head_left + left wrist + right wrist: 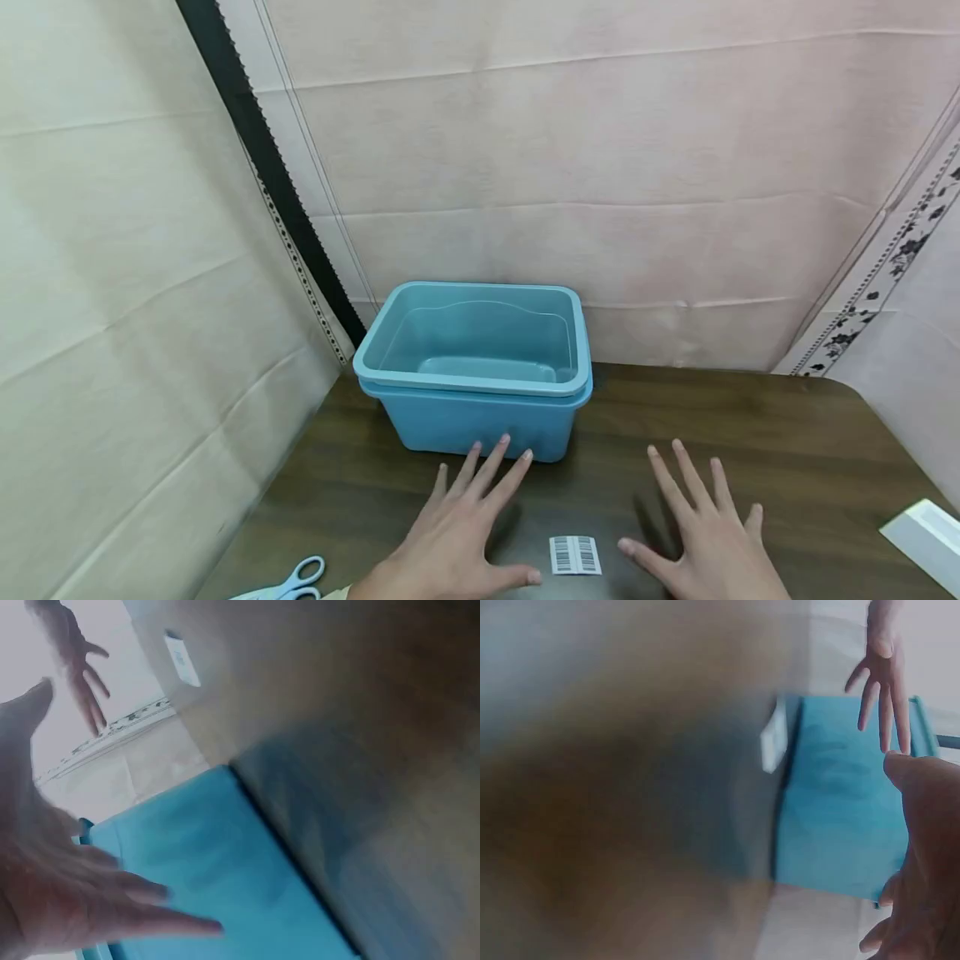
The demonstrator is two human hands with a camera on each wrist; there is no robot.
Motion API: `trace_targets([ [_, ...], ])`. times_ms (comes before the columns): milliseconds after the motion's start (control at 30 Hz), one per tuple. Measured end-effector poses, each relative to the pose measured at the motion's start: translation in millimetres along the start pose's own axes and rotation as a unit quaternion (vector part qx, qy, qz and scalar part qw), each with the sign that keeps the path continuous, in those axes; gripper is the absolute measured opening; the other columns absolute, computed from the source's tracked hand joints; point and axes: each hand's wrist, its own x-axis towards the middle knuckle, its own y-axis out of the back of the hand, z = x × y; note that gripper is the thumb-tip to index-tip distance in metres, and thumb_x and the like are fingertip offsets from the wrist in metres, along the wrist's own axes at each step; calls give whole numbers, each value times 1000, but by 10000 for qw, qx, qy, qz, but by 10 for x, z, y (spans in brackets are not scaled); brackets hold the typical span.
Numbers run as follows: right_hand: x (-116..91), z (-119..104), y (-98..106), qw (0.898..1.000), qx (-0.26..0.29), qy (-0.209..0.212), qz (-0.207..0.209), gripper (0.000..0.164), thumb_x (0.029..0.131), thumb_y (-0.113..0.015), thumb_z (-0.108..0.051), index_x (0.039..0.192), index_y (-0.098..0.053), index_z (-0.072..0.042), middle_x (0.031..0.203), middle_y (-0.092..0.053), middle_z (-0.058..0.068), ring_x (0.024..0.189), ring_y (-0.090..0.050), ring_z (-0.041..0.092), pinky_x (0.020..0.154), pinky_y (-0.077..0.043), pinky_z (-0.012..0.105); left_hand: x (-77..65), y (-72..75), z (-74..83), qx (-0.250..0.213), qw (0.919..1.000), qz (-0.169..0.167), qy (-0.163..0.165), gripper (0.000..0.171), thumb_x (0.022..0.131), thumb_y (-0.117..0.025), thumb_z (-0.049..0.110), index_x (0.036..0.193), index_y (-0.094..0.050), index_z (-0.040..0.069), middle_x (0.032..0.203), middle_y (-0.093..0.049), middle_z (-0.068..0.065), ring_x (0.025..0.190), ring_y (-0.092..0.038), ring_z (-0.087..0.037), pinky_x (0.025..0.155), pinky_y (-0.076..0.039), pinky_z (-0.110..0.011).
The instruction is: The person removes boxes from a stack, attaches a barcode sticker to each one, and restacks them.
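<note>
Fingers (508, 487) of both hands are spread and nearly straight, gripping nothing; the left hand (459, 537) and the right hand (708, 542) are well apart above the table (817, 467), palms down. At the near edge of the head view, to the left, lie pale blue scissors (300, 577), partly cut off by the frame. Between the hands lies a small white card (575, 556), flat on the wood, printed with 2 side-by-side blocks of black bars. Far to the right, a white box (926, 537) is cut off by the frame.

Beyond the left fingertips stand 2 blue tubs, 1 nested in the other, upright at the back of the table. Whether those fingertips touch them, I cannot tell. The inner tub (480, 337) has a paler, rounded rim and a smooth, bare inside; the outer tub (472, 427) is a deeper blue, its plain wall narrowing toward the base. Behind them hangs creased, off-white cloth (600, 183), with a black strip (270, 167) slanting down on the left and a flowered border (911, 246) on the right.
</note>
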Motion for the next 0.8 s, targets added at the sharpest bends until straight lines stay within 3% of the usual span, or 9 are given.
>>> trace_targets([
  [133,104,-79,263,9941,922,434,383,107,92,-70,-69,171,-7,-34,180,-8,7,160,-15,56,101,-19,95,28,156,32,-174,9950,633,-751,103,90,-56,84,169,-7,42,181,0,4,167,-12,-35,113,-38,-78],
  [233,181,-124,463,9782,1724,816,819,98,96,-76,-48,171,-13,-33,180,-13,4,165,-11,44,111,-22,87,78,315,17,-42,9780,1492,-1455,96,95,-57,77,171,-18,30,180,-10,-5,166,-16,-35,116,-41,-70],
  [267,213,-141,526,9717,1951,926,961,96,97,-77,-42,170,-15,-34,179,-15,4,165,-12,40,114,-23,84,98,379,4,16,9680,1865,-1680,95,97,-56,75,170,-24,25,179,-15,-9,165,-19,-36,118,-41,-68],
  [367,342,-173,682,9568,2235,1123,1482,91,97,-79,-30,168,-23,-35,176,-26,1,164,-22,23,132,-25,48,171,610,-56,25,9255,3022,-2284,88,100,-59,67,163,-40,9,174,-27,-21,161,-30,-41,124,-38,-58],
  [500,530,-182,807,9310,2794,1391,1893,79,98,-75,-13,165,-36,-28,166,-43,-2,152,-37,2,116,-26,4,256,951,-213,-151,8585,4292,-2803,80,102,-63,55,152,-48,-5,166,-34,-32,155,-39,-44,129,-35,-42],
  [567,611,-183,849,9142,3333,1493,1757,68,102,-67,-7,162,-40,-23,161,-48,-3,146,-43,-1,112,-35,6,277,1107,-347,-236,8366,4705,-2797,77,103,-64,50,150,-48,-10,164,-35,-35,154,-40,-45,129,-35,-41],
  [633,685,-181,878,8970,3858,1549,1501,57,107,-58,-5,160,-43,-18,157,-52,-4,142,-49,1,106,-42,8,285,1236,-527,-355,8264,5002,-2560,76,104,-63,47,149,-47,-12,162,-38,-36,154,-41,-43,128,-36,-40],
  [700,750,-178,899,8796,4336,1559,1188,49,110,-51,-6,158,-43,-14,154,-54,-4,139,-53,4,103,-48,10,280,1334,-749,-636,8270,5157,-2145,73,104,-63,44,150,-47,-11,163,-40,-32,153,-42,-41,126,-39,-39],
  [800,848,-170,904,8555,4894,1503,782,44,113,-45,-11,157,-44,-11,151,-57,-3,137,-57,9,100,-54,16,225,1403,-1092,-1442,8376,5144,-1137,61,106,-61,30,157,-45,2,166,-43,-18,153,-44,-32,119,-44,-28],
])
